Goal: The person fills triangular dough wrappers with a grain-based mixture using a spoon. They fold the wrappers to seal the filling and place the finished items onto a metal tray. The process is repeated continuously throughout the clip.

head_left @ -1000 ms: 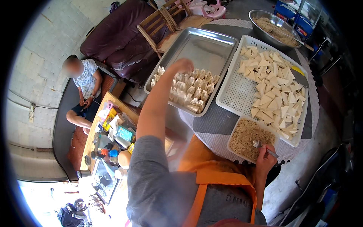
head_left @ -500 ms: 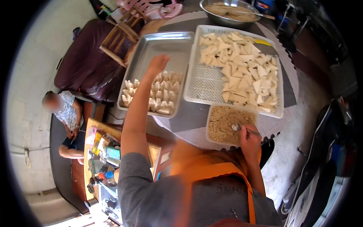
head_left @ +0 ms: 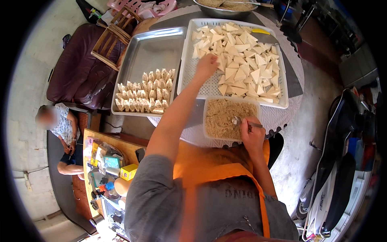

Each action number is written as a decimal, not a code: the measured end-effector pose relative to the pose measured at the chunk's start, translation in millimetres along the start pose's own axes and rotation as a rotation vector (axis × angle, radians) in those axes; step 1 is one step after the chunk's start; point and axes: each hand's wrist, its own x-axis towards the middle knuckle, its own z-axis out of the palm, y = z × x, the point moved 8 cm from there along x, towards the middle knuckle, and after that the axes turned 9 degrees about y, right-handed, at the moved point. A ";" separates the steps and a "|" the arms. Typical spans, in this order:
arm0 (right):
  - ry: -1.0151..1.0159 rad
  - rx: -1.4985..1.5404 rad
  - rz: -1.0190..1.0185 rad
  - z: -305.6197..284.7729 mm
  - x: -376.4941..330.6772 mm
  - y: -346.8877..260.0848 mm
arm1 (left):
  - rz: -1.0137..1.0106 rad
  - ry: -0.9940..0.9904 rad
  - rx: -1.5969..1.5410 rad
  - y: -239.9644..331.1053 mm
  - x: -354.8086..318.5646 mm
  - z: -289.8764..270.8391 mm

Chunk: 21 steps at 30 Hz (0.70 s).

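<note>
My left hand reaches to the left edge of a heap of pale tofu triangles in a white perforated tray. Its fingers are bent together on a triangle at the heap's edge. My right hand grips a metal spoon, its bowl resting in the brown crumbly filling of a clear rectangular tub. Left of the white tray, a metal tray holds rows of filled triangles standing upright with filling showing at their tops.
A yellow-handled knife lies at the white tray's far right. Beyond it a steel bowl holds more filling and a long-handled utensil. A wooden stool stands at the far left. A seated person is at the left, and a parked scooter at the right.
My left hand has moved right, from above the metal tray to the tofu heap in the white tray. My right hand still holds the spoon at the tub. The whole view has shifted slightly.
</note>
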 end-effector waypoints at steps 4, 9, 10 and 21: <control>0.066 0.017 0.018 -5.1 -1.3 7.4 | -0.381 -0.132 -0.992 28.1 -63.1 -36.9; 0.023 0.148 0.282 -1.3 -2.1 28.1 | -0.456 -0.056 -0.876 47.3 -147.7 -57.4; 0.016 0.211 0.385 2.1 -4.1 35.2 | -0.459 -0.082 -0.854 51.1 -160.6 -56.0; 0.011 0.200 0.001 -9.5 14.9 -45.5 | -0.456 -0.305 -1.035 70.5 -209.2 -22.0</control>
